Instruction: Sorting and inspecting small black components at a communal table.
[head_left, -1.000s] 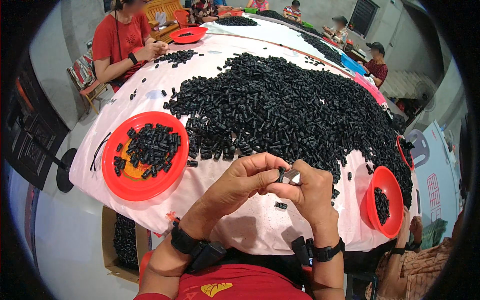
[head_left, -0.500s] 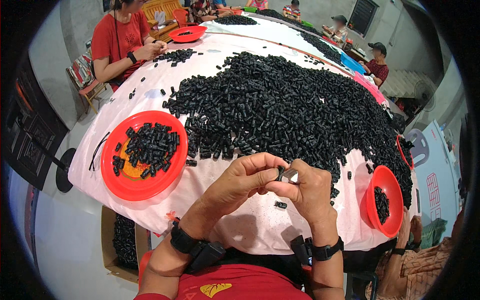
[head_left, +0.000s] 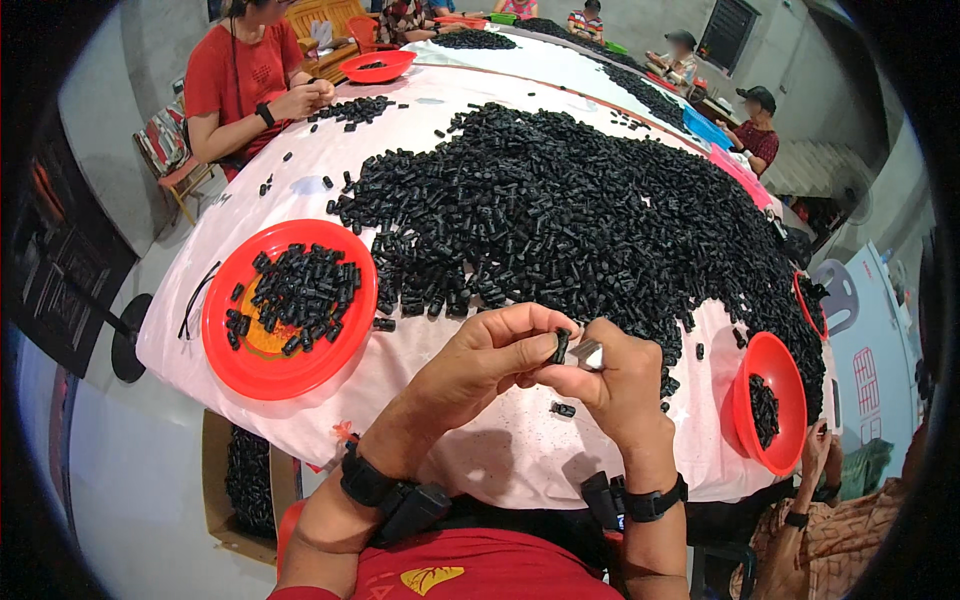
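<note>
Over the near edge of the pile, my left hand [head_left: 490, 352] pinches a small black cylindrical part [head_left: 561, 347] upright between thumb and fingers. Close beside it, my right hand [head_left: 626, 385] is closed on a short silvery, flat-sided piece [head_left: 588, 354]; its exact kind does not show. Whether this piece touches the black part I cannot tell. Below my fingers a loose black part [head_left: 563, 409] lies on the pale cloth. Beyond both hands spreads a large pile of black parts [head_left: 560, 210].
A red plate [head_left: 225, 345] with black parts stands at left, a tilted red bowl [head_left: 778, 350] at right. A cardboard box [head_left: 215, 500] of black parts sits below the table's left side. Co-workers sit around the table; one person's hands [head_left: 815, 460] are at lower right.
The black part in my left fingers has turned and shows more fully. The silvery piece has shifted slightly right, away from it. The hands of the person at lower right have moved.
</note>
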